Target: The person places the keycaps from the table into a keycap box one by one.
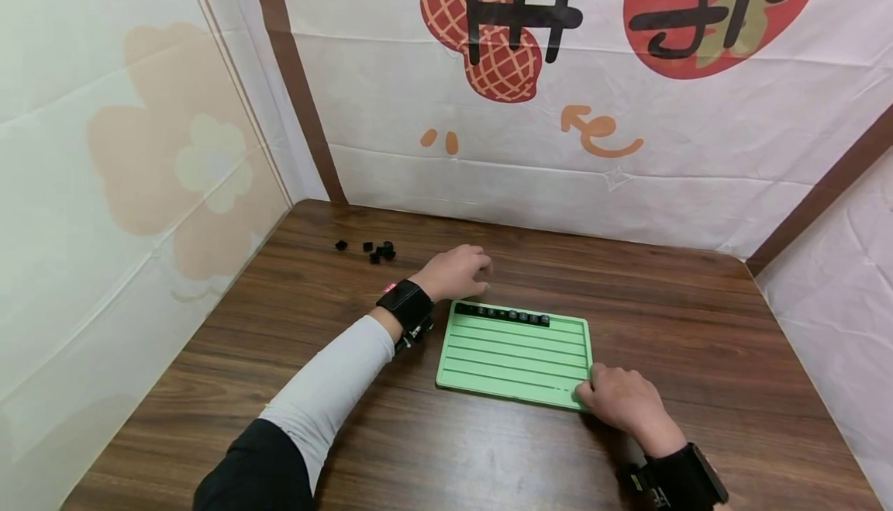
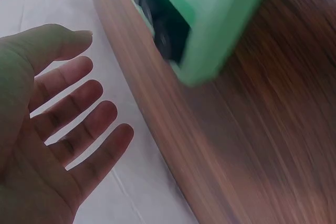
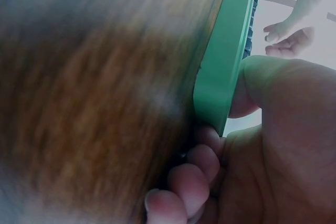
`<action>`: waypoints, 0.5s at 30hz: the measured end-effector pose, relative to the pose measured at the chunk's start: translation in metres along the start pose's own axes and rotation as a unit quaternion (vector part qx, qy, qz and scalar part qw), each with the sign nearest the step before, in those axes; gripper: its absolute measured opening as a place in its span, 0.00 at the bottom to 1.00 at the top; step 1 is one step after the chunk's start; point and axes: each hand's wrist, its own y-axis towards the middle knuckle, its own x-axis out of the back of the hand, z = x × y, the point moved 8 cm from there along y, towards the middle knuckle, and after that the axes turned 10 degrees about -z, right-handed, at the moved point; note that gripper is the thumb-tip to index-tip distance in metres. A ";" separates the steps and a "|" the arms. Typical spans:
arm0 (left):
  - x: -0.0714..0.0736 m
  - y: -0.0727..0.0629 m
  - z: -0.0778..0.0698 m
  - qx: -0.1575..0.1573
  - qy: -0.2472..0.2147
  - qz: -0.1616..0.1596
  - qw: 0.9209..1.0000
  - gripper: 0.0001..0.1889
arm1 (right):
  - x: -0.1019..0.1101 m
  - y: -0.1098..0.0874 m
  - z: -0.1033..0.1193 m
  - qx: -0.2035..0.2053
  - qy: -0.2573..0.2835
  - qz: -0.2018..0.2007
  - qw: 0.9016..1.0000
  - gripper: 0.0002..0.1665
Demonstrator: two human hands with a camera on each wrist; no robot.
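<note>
A light green slotted tray (image 1: 512, 357) lies on the wooden table, with a row of small black keycap-like pieces (image 1: 502, 314) along its far slot. At the tray's near right corner, my right hand (image 1: 623, 398) pinches the edge, thumb on top and fingers curled beneath, as the right wrist view shows. My left hand (image 1: 456, 273) hovers by the far left corner of the tray. Its fingers (image 2: 97, 140) are loosely bent and apart, and the palm holds nothing. The end of the black row (image 2: 167, 43) shows beside it in the left wrist view.
Several loose black pieces (image 1: 384, 252) lie on the table (image 1: 663, 309) at the back left, beyond my left wrist. A printed white cloth (image 1: 384, 92) hangs behind the table's far edge, and another sheet (image 1: 139, 263) hangs along the left side.
</note>
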 end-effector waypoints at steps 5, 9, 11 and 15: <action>0.009 -0.009 0.022 0.024 -0.013 -0.012 1.000 0.15 | 0.000 0.000 -0.001 -0.002 -0.002 0.002 1.000 0.13; 0.015 -0.016 0.040 0.045 -0.013 -0.022 0.999 0.16 | -0.001 0.000 0.000 -0.002 -0.005 0.000 1.000 0.13; 0.017 -0.019 0.050 0.057 -0.015 -0.023 0.998 0.16 | -0.001 0.000 0.000 -0.001 -0.006 -0.002 1.000 0.13; 0.019 -0.027 0.069 0.083 -0.017 -0.023 0.996 0.18 | 0.001 0.000 0.000 0.002 -0.005 -0.006 1.000 0.13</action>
